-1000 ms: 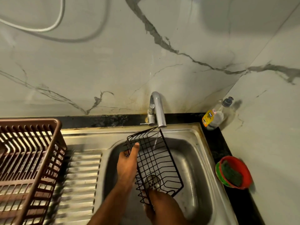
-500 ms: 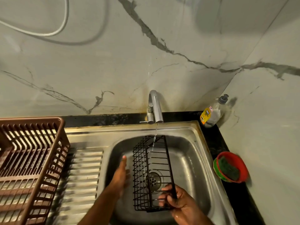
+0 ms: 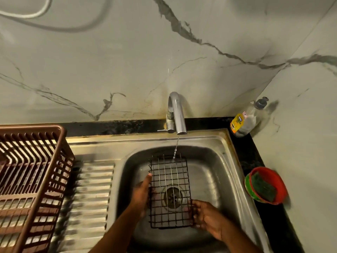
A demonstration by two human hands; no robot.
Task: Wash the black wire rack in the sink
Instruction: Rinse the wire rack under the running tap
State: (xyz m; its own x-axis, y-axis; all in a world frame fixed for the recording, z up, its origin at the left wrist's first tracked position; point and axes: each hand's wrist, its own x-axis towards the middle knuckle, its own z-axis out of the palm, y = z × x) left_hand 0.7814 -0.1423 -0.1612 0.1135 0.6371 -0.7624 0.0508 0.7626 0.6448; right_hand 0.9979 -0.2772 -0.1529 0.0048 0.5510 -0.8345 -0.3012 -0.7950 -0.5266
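Observation:
The black wire rack lies over the drain in the steel sink, its grid bottom facing me. A thin stream from the tap falls on the rack's far edge. My left hand lies along the rack's left side with the fingers straight against the wires. My right hand grips the rack's near right corner, fingers curled round the wires.
A brown plastic dish basket stands on the ribbed drainboard at the left. A soap bottle stands in the back right corner. A red bowl with a green scrub pad sits on the black counter at the right.
The rack has turned from standing on its side to lying flat with its bottom up. My left hand has moved in against its left side. The right hand kept its grip.

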